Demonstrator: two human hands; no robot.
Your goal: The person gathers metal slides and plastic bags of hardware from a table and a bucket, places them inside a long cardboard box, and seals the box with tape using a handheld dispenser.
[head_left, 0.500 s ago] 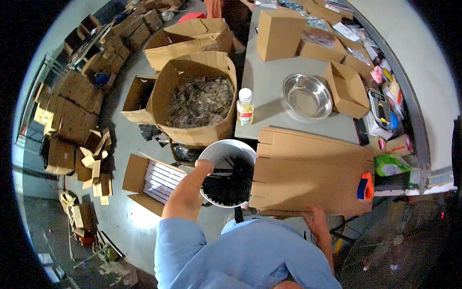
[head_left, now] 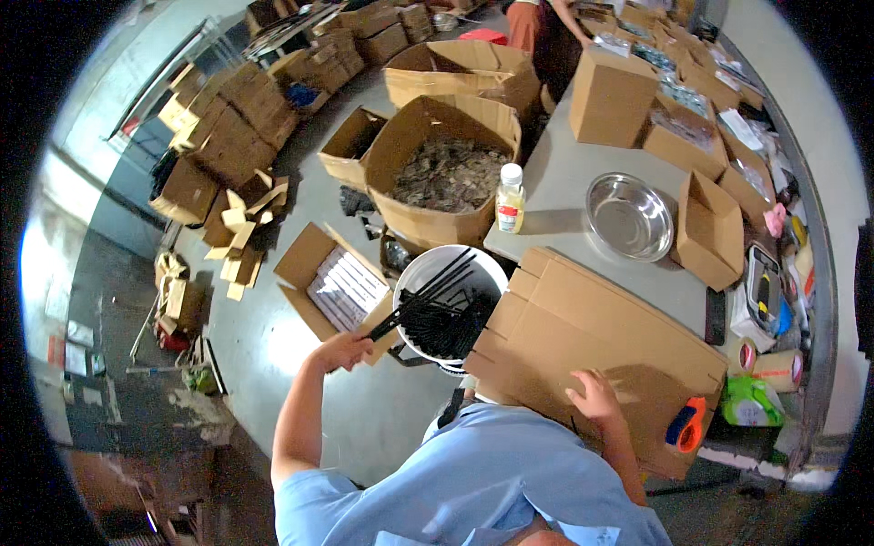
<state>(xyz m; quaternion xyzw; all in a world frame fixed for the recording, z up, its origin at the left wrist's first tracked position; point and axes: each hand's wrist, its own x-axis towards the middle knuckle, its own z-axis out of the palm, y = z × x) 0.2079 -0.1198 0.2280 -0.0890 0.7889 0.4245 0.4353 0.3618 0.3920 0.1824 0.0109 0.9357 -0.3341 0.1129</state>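
Observation:
My left hand [head_left: 344,352] is closed around the ends of several long, thin black strips [head_left: 390,323], just off the near left side of a white bucket [head_left: 421,273]. The strips slant up from the hand across the rim into the bucket. More black strips [head_left: 446,329] lie heaped inside it. My right hand [head_left: 596,398] has its fingers apart and holds nothing. It is over the flat cardboard sheet [head_left: 583,318] at the table's near edge; whether it touches the sheet I cannot tell. An orange and dark blue tape dispenser [head_left: 686,426] rests on the sheet's right part.
Left of the bucket is an open carton of white bars [head_left: 348,289]. Behind stands a big carton of dark scraps [head_left: 446,173]. The table holds a capped bottle [head_left: 511,200], a steel bowl [head_left: 628,217] and an open cardboard box [head_left: 710,232]. Another person's arm [head_left: 569,20] shows at the far end.
My left hand has left the bucket's rim and now grips black strips, drawn out toward the left. My right hand has moved from the sheet's near edge to over it. The whole view has swung left.

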